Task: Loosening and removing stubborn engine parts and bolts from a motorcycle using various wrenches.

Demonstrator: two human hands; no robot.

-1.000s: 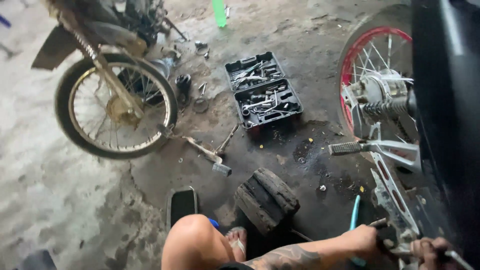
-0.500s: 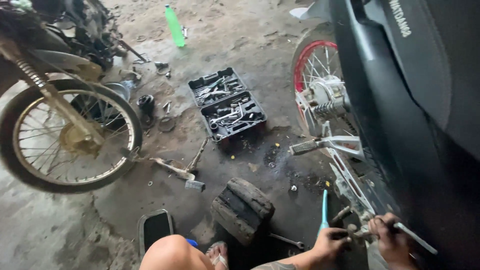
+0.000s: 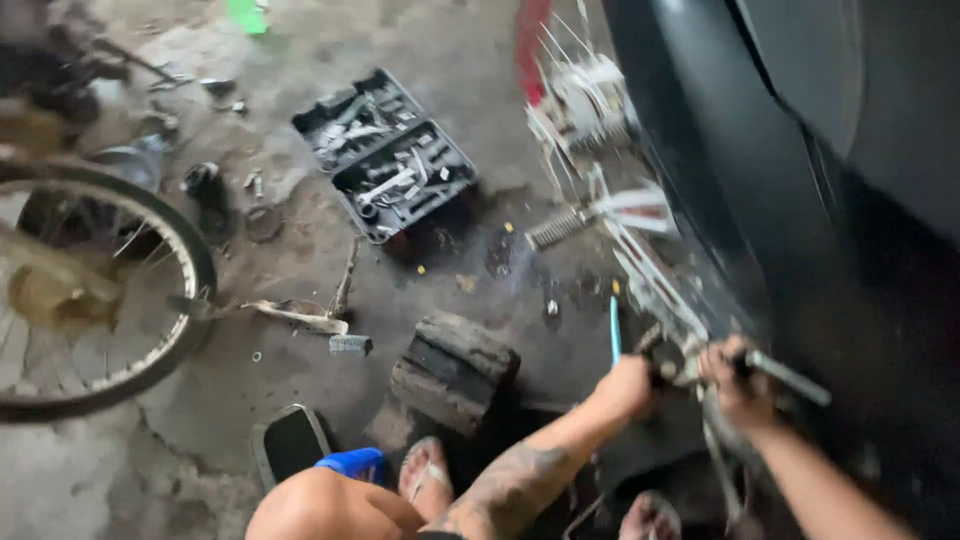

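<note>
View swung closer since earlier frame. Left hand (image 3: 625,385) fist-closed on fitting under black motorcycle (image 3: 800,200); right hand (image 3: 738,385) wrapped round grey metal wrench (image 3: 790,378). Fastener work mid-way; open black toolbox (image 3: 385,160) on floor.

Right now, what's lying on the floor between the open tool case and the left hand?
In the head view, between the open tool case and the left hand lie stained concrete, small scattered bits, and a dark wooden block just off that line.
</note>
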